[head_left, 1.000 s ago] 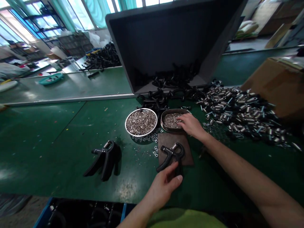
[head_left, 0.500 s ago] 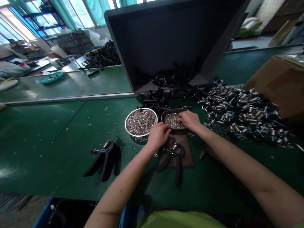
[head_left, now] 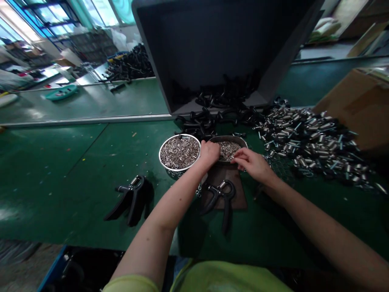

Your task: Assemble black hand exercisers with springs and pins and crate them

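Observation:
My left hand (head_left: pixel 210 152) reaches over the left side of an oval tin (head_left: pixel 243 140) of small metal parts, its fingers curled down and partly hidden. At the tin's right front rim is my right hand (head_left: pixel 253 164), thumb and fingers pinched together; anything between them is too small to make out. A black hand grip strengthener (head_left: pixel 225 194) with a metal spring lies in front of the tin, partly on a brown board (head_left: pixel 238 182). Another hand grip strengthener (head_left: pixel 133 198) rests farther left. Beside my left hand stands a white-rimmed bowl (head_left: pixel 160 159) of small metal pins.
A large grey bin (head_left: pixel 212 48) lies tipped at the back, black handles (head_left: pixel 197 123) spilling from it. Springs and bolts (head_left: pixel 316 142) are heaped on the right near a cardboard box (head_left: pixel 352 99). Small nuts (head_left: pixel 198 190) lie on the green table (head_left: pixel 75 194).
My left hand has moved forward from the tin's front edge to over its left side. My right hand has drawn back from inside the tin to its right front rim.

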`<state>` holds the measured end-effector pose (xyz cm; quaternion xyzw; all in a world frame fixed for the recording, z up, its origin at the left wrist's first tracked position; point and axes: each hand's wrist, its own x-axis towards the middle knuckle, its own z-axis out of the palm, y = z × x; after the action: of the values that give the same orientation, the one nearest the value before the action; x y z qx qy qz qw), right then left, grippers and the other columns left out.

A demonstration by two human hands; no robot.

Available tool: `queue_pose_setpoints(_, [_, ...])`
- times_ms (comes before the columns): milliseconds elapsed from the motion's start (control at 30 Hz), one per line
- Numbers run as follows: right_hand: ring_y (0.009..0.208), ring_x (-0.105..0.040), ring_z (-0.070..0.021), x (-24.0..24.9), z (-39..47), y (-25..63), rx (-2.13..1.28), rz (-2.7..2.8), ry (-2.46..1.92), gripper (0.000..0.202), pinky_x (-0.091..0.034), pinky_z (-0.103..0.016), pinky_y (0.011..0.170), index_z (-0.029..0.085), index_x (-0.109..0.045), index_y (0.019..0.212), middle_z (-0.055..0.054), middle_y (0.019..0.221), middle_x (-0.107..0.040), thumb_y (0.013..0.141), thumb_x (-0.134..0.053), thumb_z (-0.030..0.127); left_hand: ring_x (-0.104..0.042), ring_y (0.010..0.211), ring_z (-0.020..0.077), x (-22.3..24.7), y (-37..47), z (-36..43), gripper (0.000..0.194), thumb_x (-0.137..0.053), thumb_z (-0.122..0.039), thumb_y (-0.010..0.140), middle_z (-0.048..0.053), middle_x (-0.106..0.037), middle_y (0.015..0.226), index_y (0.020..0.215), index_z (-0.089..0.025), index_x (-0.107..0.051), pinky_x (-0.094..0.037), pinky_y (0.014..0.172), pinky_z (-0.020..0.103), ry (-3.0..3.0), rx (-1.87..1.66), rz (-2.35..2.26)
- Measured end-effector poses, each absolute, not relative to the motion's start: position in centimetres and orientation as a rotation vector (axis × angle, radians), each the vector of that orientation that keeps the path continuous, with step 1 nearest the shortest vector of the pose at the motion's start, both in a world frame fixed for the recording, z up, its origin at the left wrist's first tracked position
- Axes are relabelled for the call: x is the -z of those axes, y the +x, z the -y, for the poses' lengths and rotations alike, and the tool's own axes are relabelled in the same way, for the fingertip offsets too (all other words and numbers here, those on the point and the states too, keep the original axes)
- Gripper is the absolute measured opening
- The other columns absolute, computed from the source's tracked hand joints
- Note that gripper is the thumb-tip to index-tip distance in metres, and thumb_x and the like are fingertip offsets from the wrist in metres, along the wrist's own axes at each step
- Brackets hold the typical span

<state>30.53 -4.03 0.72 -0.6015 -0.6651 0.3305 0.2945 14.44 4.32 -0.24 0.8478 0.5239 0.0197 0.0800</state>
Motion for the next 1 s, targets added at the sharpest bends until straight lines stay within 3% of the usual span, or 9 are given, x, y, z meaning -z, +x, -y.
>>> queue_pose_setpoints(100, [0.062, -0.061, -0.0147, 0.2, 6.4, 30.3, -1.062, 1.746, -1.498, 0.011, -0.047, -0.027, 0.059, 0.020, -0.060, 0.083, -0.001, 0.077, -0.070, 0.079, -0.057, 0.030, -0.062, 0.094, 0.0278, 0.1, 14.1, -4.1, 0.022, -0.053, -0.021, 0.081, 0.016, -0.071, 0.091, 0.088, -0.014, -0.072, -0.036, 0.087, 0.041, 2.462, -0.127, -1.578])
queue_pose_setpoints(300, [0.075, -0.061, -0.0171, 1.6, 7.6, 29.6, -1.001, 1.896, -1.482, 0.007, -0.045, -0.029, 0.069, 0.020, -0.067, 0.073, -0.002, 0.078, -0.066, 0.074, -0.062, 0.024, -0.063, 0.086, 0.0229, -0.6, 13.0, -3.6, 0.014, -0.062, -0.025, 0.076, 0.007, -0.072, 0.086, 0.085, -0.020, -0.072, -0.042, 0.080, 0.034, 2.241, -0.359, -1.545])
queue_pose_setpoints(467, [0.077, -0.060, -0.0167, 1.9, 7.2, 29.3, -0.996, 1.944, -1.449, 0.005, -0.046, -0.029, 0.071, 0.019, -0.068, 0.072, -0.002, 0.080, -0.064, 0.073, -0.063, 0.021, -0.061, 0.069, 0.0134, -0.5, 11.0, -1.6, 0.018, -0.064, -0.032, 0.077, 0.002, -0.070, 0.077, 0.085, -0.017, -0.069, -0.043, 0.062, 0.023, 2.004, -0.549, -1.400])
queue_pose_setpoints(600, [0.076, -0.060, -0.0162, 2.0, 7.0, 29.3, -0.984, 1.981, -1.437, 0.004, -0.046, -0.028, 0.069, 0.019, -0.067, 0.071, -0.002, 0.079, -0.064, 0.073, -0.064, 0.021, -0.056, 0.062, 0.0104, 0.1, 8.7, 1.8, 0.018, -0.069, -0.031, 0.071, 0.000, -0.065, 0.069, 0.078, -0.014, -0.066, -0.040, 0.059, 0.021, 1.575, -0.754, -1.152])
queue_pose_setpoints(1000, [0.072, -0.059, -0.0152, 1.6, 6.3, 28.6, -0.905, 2.107, -1.456, 0.003, -0.043, -0.027, 0.067, 0.018, -0.068, 0.070, -0.002, 0.077, -0.064, 0.072, -0.066, 0.017, -0.051, 0.060, 0.0104, 1.9, 6.6, 9.0, 0.017, -0.069, -0.032, 0.069, -0.002, -0.061, 0.066, 0.073, -0.016, -0.066, -0.038, 0.057, 0.021, 1.349, -0.676, -1.160])
